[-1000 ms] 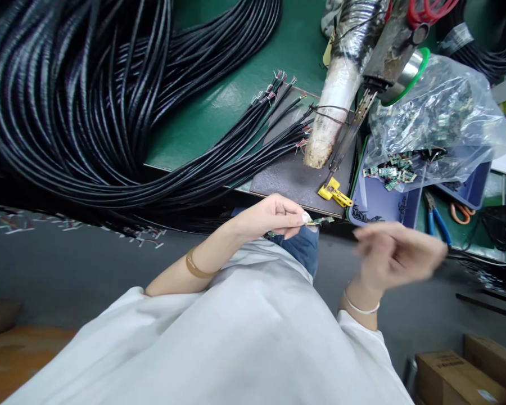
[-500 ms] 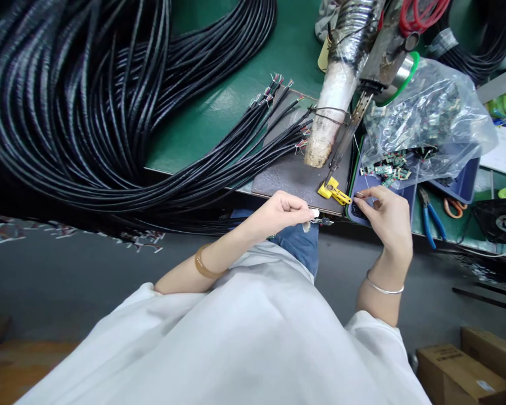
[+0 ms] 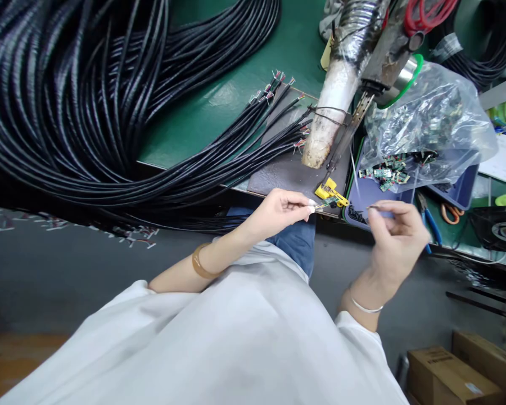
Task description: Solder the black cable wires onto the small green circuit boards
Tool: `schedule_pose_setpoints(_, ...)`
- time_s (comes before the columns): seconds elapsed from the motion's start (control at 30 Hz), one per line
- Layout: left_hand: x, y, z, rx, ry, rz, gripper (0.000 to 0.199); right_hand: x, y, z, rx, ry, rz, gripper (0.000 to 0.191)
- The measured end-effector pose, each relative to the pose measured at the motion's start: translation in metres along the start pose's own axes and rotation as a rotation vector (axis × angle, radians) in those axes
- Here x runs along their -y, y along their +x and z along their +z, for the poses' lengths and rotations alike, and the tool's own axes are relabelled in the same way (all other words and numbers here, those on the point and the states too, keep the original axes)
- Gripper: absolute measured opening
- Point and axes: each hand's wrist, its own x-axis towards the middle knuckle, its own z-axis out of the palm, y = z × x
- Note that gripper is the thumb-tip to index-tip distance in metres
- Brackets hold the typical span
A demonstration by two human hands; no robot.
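My left hand [image 3: 284,212] pinches a small green circuit board [image 3: 330,201] at its near end, close to the bench edge. The board's far end lies at a yellow clip [image 3: 331,191], under the tip of a slim metal iron-like tool [image 3: 341,143]; whether they touch, I cannot tell. Over the front of a blue tray [image 3: 366,191], my right hand [image 3: 398,233] is closed, thumb against forefinger. A tiny dark bit shows at its fingertips, too blurred to name. A thin pale strand [image 3: 355,171] hangs beside the tool.
Thick bundles of black cable [image 3: 122,112] fill the left side, with stripped ends on a dark board [image 3: 274,174]. A white-wrapped tube [image 3: 326,121] reaches down beside the tool. At right are a plastic bag [image 3: 438,118] of circuit boards, blue-handled pliers [image 3: 432,225] and orange-handled scissors [image 3: 452,212].
My right hand has moved right and towards me, away from the yellow clip. The green board in my left hand now points up towards the clip; my left hand has barely shifted.
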Motion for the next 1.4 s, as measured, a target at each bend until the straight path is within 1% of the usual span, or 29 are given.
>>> schedule_pose_setpoints(0.07, 0.003, -0.001, 0.004, -0.080, 0.079, 0.114, 0.015, 0.006, -0.013, 0.011, 0.135, 0.077, 0.013, 0.009)
schedule_pose_setpoints(0.1, 0.005, -0.001, 0.006, -0.116, 0.139, 0.168, 0.015, 0.008, -0.018, 0.017, 0.178, 0.089, 0.025, 0.008)
schedule_pose_setpoints(0.13, 0.007, -0.002, 0.007, -0.148, 0.207, 0.214, 0.016, 0.008, -0.022, 0.024, 0.183, 0.084, 0.034, 0.007)
schedule_pose_setpoints(0.23, 0.009, -0.005, 0.010, -0.216, 0.347, 0.309, 0.015, 0.006, -0.030, 0.040, 0.107, 0.002, -0.002, 0.007)
schedule_pose_setpoints(0.3, 0.008, -0.007, 0.010, -0.218, 0.377, 0.338, 0.014, 0.002, -0.032, 0.046, 0.088, -0.069, -0.088, 0.006)
schedule_pose_setpoints(0.37, 0.007, -0.007, 0.010, -0.197, 0.408, 0.353, 0.015, -0.001, -0.034, 0.049, 0.084, -0.126, -0.209, 0.005)
schedule_pose_setpoints(0.47, 0.007, -0.008, 0.010, -0.173, 0.494, 0.396, 0.015, -0.005, -0.035, 0.051, 0.077, -0.184, -0.367, 0.011)
schedule_pose_setpoints(0.53, 0.008, -0.008, 0.010, -0.175, 0.570, 0.455, 0.016, -0.005, -0.037, 0.052, 0.093, -0.230, -0.427, 0.013)
schedule_pose_setpoints(0.6, 0.011, -0.010, 0.010, -0.166, 0.645, 0.515, 0.018, -0.004, -0.037, 0.052, 0.128, -0.270, -0.447, 0.013)
schedule_pose_setpoints(0.67, 0.012, -0.012, 0.011, -0.150, 0.711, 0.564, 0.020, -0.004, -0.036, 0.049, 0.178, -0.253, -0.386, 0.009)
schedule_pose_setpoints(0.7, 0.013, -0.013, 0.011, -0.142, 0.737, 0.590, 0.020, -0.004, -0.034, 0.047, 0.211, -0.210, -0.312, 0.007)
schedule_pose_setpoints(0.77, 0.012, -0.015, 0.011, -0.129, 0.767, 0.641, 0.020, -0.006, -0.030, 0.041, 0.247, -0.033, -0.121, 0.009)
schedule_pose_setpoints(0.83, 0.011, -0.015, 0.010, -0.130, 0.754, 0.665, 0.019, -0.008, -0.024, 0.034, 0.193, 0.189, 0.037, 0.012)
schedule_pose_setpoints(0.9, 0.010, -0.015, 0.009, -0.153, 0.723, 0.647, 0.019, -0.009, -0.022, 0.030, 0.100, 0.297, 0.103, 0.013)
schedule_pose_setpoints(0.97, 0.009, -0.015, 0.007, -0.186, 0.695, 0.625, 0.017, -0.007, -0.023, 0.031, 0.089, 0.245, 0.116, 0.012)
schedule_pose_setpoints(1.03, 0.009, -0.014, 0.006, -0.207, 0.679, 0.616, 0.015, -0.004, -0.028, 0.037, 0.128, 0.145, 0.098, 0.013)
schedule_pose_setpoints(1.1, 0.009, -0.014, 0.005, -0.217, 0.664, 0.609, 0.013, -0.001, -0.033, 0.044, 0.142, 0.091, 0.068, 0.015)
schedule_pose_setpoints(1.2, 0.009, -0.014, 0.005, -0.211, 0.651, 0.595, 0.013, 0.001, -0.037, 0.051, 0.137, 0.072, 0.053, 0.016)
schedule_pose_setpoints(1.4, 0.008, -0.015, 0.006, -0.204, 0.648, 0.593, 0.015, 0.003, -0.035, 0.050, 0.149, 0.059, 0.043, 0.014)
